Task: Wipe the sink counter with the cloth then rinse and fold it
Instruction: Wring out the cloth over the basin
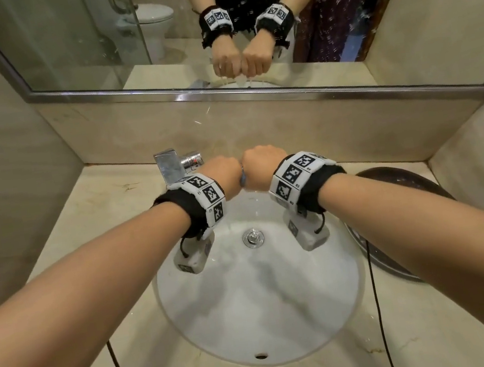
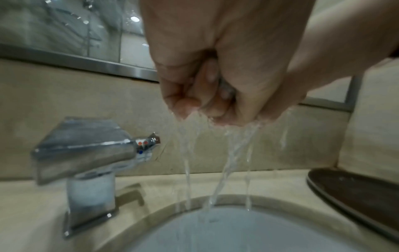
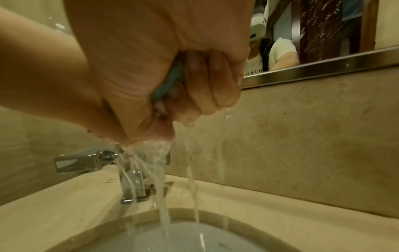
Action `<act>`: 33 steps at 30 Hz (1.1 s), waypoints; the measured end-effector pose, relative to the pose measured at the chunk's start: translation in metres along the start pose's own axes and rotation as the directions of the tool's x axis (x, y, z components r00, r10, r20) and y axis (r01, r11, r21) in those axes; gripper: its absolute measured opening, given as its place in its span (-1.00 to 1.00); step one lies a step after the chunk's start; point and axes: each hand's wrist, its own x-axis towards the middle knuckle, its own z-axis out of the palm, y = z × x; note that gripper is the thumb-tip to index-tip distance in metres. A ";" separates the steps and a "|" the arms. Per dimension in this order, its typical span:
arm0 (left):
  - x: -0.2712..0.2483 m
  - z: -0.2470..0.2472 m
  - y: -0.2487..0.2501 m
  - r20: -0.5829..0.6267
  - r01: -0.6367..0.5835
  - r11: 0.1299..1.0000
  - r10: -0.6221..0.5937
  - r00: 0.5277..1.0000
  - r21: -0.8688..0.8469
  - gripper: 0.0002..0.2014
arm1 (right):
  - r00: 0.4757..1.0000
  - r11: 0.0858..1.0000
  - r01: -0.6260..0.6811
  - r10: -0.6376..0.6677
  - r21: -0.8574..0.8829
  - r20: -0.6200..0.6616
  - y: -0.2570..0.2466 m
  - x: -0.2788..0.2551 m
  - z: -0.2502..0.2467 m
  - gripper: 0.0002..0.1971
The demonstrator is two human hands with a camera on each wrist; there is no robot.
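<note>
Both fists are pressed together above the back of the white sink basin (image 1: 263,301). My left hand (image 1: 223,172) and right hand (image 1: 260,165) squeeze a blue cloth (image 1: 242,178), of which only a thin strip shows between them. From the right wrist the cloth (image 3: 170,80) is a blue sliver inside the curled fingers (image 3: 207,81). From the left wrist the fingers (image 2: 207,88) are curled tight and the cloth is barely visible. Water streams (image 2: 187,162) run from both fists into the basin (image 2: 248,228).
A chrome tap (image 1: 177,164) stands at the back left of the beige stone counter (image 1: 91,223). A dark round tray (image 1: 403,188) lies on the counter at the right. A mirror (image 1: 213,31) runs along the wall behind. Two black cables (image 1: 377,304) hang over the front.
</note>
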 end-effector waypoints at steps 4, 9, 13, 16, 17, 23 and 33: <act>-0.003 0.005 -0.002 -0.054 -0.076 0.979 0.088 0.995 0.189 -0.76 | 0.991 0.992 -0.070 0.057 0.110 0.118 -0.003 0.007 0.012 -0.81; -0.001 0.009 -0.003 -0.062 -0.107 0.958 0.128 0.990 0.267 -0.77 | 0.980 0.968 -0.124 0.085 0.218 0.181 -0.001 0.011 0.022 -0.73; 0.005 0.009 -0.008 -0.049 -0.055 0.995 0.060 0.997 0.088 -0.75 | 0.989 0.930 -0.098 0.051 0.354 0.138 0.007 0.011 0.023 -0.83; 0.009 0.009 -0.017 -0.047 -0.006 0.973 -0.004 0.999 -0.229 -0.48 | 0.997 0.879 -0.056 0.020 0.473 0.080 0.017 0.010 0.024 -0.54; 0.009 0.009 -0.020 -0.069 -0.006 0.942 -0.018 0.997 -0.336 -0.42 | 0.999 0.851 -0.036 0.009 0.524 0.053 0.019 0.008 0.023 -0.51; 0.008 0.001 -0.033 -0.143 0.022 0.767 -0.148 0.979 -0.641 -0.33 | 0.997 0.645 -0.077 0.062 0.760 0.048 0.040 0.006 0.015 -0.55; -0.002 -0.008 -0.022 -0.157 -0.057 0.694 -0.082 0.984 -0.718 -0.30 | 0.996 0.347 -0.068 0.081 0.935 0.043 0.038 -0.003 0.000 -0.64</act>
